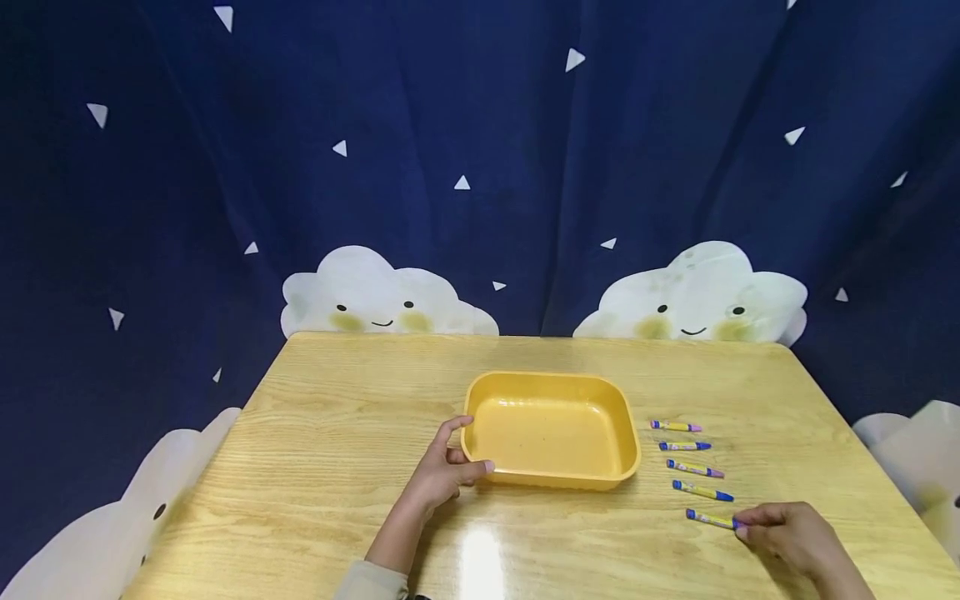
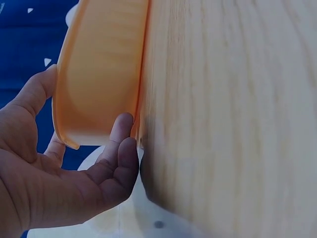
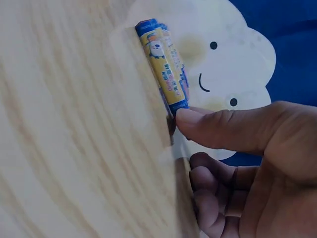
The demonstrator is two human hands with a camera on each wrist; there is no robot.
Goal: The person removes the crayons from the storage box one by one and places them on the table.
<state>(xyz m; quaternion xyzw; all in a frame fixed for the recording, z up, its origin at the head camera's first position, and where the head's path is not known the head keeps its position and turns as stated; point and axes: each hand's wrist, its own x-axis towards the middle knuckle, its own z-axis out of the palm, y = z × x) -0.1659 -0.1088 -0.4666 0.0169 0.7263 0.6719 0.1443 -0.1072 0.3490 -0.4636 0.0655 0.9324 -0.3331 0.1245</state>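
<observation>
A yellow plastic tray (image 1: 555, 480) stands on the wooden table. My left hand (image 1: 442, 473) grips its near-left corner, thumb on the front rim and a finger over the left rim. Other fingers curl low against the tray wall (image 2: 99, 74) in the left wrist view. To the right of the tray, several crayons in yellow and blue wrappers lie in a column, such as a pink-tipped crayon (image 1: 673, 426) at the far end. At the near end, my right hand (image 1: 791, 535) pinches the tip end of the nearest crayon (image 1: 708, 518). Its wrapper (image 3: 164, 69) shows a small cartoon figure.
The wooden table (image 1: 337, 433) reaches back to a dark blue curtain (image 1: 480, 108) with white triangles and smiling clouds. Just beyond the pinched crayon lies a blue-tipped crayon (image 1: 701, 490), with a purple-tipped crayon (image 1: 693, 468) farther back.
</observation>
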